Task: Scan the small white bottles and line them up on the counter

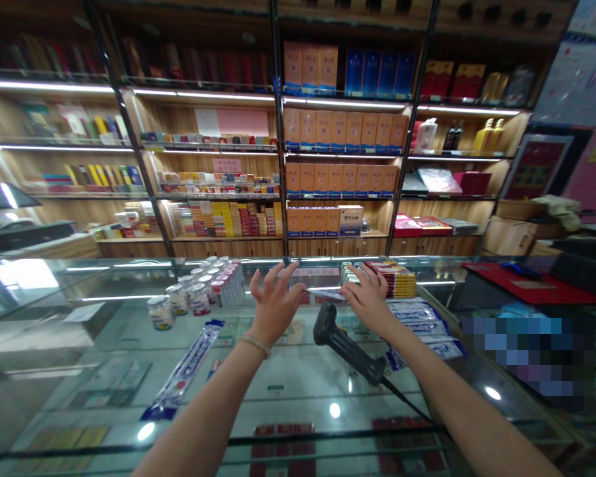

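Over the glass counter (288, 384), my left hand (275, 301) has its upper fingers spread, with thumb and forefinger meeting at the left end of a thin pale item (324, 293). My right hand (370, 301) touches the item's right end with its fingertips, its other fingers bent. Between and below the hands lies a black handheld scanner (350, 344), its cable running toward the lower right. Red and yellow packs (400, 279) stand just behind my right hand. What the item is cannot be made out.
Jars (161, 313) and tubes stand left of my left hand. A long blue and white packet (183, 371) lies at left, with several similar packets (422, 328) right of my right forearm. Stocked shelves (340, 158) line the wall; a red mat (531, 285) lies at right.
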{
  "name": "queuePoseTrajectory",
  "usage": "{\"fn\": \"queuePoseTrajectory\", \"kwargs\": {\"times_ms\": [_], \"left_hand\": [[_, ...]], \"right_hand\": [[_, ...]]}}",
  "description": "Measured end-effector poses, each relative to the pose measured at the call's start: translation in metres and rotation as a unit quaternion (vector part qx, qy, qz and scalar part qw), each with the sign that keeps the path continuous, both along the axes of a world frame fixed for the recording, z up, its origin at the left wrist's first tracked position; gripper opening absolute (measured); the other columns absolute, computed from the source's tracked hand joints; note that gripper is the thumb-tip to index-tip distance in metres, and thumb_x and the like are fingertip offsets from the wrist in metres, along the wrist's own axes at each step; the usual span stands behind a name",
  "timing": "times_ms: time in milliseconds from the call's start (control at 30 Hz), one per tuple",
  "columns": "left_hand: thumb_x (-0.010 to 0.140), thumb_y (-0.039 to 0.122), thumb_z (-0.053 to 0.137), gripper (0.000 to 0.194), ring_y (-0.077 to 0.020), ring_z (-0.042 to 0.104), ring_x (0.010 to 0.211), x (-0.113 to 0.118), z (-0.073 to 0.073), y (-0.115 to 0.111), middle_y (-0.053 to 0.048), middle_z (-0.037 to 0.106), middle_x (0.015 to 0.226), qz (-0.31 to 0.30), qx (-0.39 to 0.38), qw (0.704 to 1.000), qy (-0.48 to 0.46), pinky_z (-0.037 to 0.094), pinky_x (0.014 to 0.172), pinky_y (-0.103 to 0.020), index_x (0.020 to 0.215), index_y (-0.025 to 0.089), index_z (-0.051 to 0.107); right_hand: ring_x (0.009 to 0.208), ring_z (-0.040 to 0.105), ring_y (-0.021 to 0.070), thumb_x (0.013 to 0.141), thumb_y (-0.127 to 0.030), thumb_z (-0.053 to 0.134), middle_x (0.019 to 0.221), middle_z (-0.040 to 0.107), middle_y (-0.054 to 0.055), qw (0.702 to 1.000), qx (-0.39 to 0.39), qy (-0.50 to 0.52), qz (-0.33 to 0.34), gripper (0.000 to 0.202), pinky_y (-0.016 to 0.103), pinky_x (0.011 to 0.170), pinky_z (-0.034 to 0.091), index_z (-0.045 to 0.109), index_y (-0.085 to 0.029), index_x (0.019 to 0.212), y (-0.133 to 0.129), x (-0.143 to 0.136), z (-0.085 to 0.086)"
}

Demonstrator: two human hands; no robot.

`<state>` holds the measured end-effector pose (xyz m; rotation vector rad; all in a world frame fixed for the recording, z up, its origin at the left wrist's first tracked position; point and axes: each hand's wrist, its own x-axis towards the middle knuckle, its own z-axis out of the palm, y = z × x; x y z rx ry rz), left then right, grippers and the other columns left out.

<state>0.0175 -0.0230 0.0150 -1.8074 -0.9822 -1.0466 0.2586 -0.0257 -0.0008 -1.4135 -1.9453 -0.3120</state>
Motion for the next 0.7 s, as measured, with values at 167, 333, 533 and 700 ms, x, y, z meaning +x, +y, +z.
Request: {"fn": "queuePoseTrajectory", "kwargs": {"times_ms": [167, 333, 533, 700], "left_hand": [[0.084, 0.033, 0.074, 0.006, -0.0290, 0.045, 0.132, 0.0009, -0.0015, 0.0005, 0.000, 0.063, 0.138, 0.007, -0.030, 0.999, -0.013, 0.006, 0.118, -0.054, 0.081, 0.029, 0.069], [0.085, 0.031, 0.071, 0.007, -0.0296, 0.044, 0.135, 0.0016, -0.0027, 0.0007, -0.001, 0.062, 0.140, 0.002, -0.063, 0.998, -0.025, 0.005, 0.118, -0.056, 0.081, 0.027, 0.068], [0.087, 0.032, 0.069, 0.023, -0.0318, 0.043, 0.137, 0.0024, -0.0036, -0.0004, -0.006, 0.056, 0.147, 0.009, -0.097, 0.995, -0.017, 0.007, 0.118, -0.057, 0.110, 0.030, 0.069], [0.083, 0.035, 0.073, 0.050, -0.0336, 0.041, 0.140, 0.0030, -0.0053, -0.0024, -0.007, 0.053, 0.150, -0.017, -0.101, 0.994, 0.029, 0.005, 0.120, -0.058, 0.132, 0.036, 0.060]], "right_hand": [[0.145, 0.033, 0.0261, 0.100, -0.038, 0.049, 0.149, 0.054, 0.001, 1.000, 0.027, 0.007, 0.013, 0.025, 0.055, 0.118, 0.015, 0.073, -0.032, 0.097, -0.0009, 0.0012, -0.0003], [0.144, 0.034, 0.0271, 0.097, -0.039, 0.056, 0.148, 0.054, 0.001, 0.999, 0.032, 0.016, 0.015, 0.019, 0.055, 0.117, 0.015, 0.073, -0.032, 0.099, 0.0011, 0.0025, -0.0011], [0.144, 0.033, 0.0271, 0.099, -0.036, 0.052, 0.146, 0.056, 0.000, 0.999, 0.032, 0.040, 0.012, 0.024, 0.053, 0.115, 0.019, 0.074, -0.029, 0.090, 0.0004, 0.0021, 0.0014], [0.144, 0.031, 0.0280, 0.099, -0.036, 0.050, 0.148, 0.054, 0.000, 0.999, 0.017, 0.027, 0.012, 0.027, 0.053, 0.114, 0.019, 0.075, -0.030, 0.091, -0.0010, 0.0021, 0.0036]]}}
